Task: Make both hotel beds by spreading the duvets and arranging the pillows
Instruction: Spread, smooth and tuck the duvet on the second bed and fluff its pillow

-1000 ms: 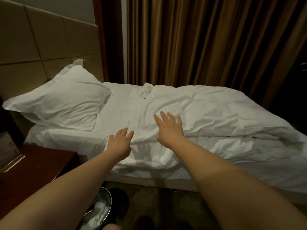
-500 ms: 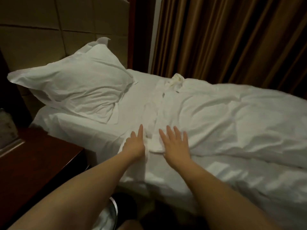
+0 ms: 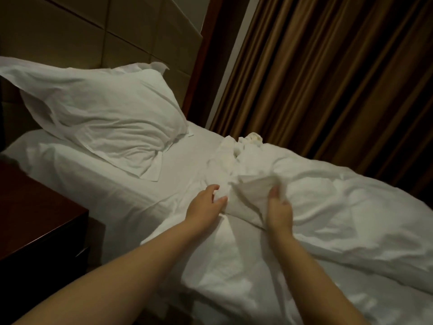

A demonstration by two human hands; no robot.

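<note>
The left hand (image 3: 206, 204) pinches a fold at the top edge of the duvet (image 3: 339, 207), fingers and thumb curled on the cloth. The right hand (image 3: 278, 208), just beside it, grips the same bunched edge, fingertips buried in it. The duvet lies crumpled off to the right. Bare sheet (image 3: 178, 165) runs from that edge to the pillow (image 3: 100, 118), propped against the headboard (image 3: 93, 38). A nightstand (image 3: 35, 219) stands left, a curtain (image 3: 339, 78) behind.
</note>
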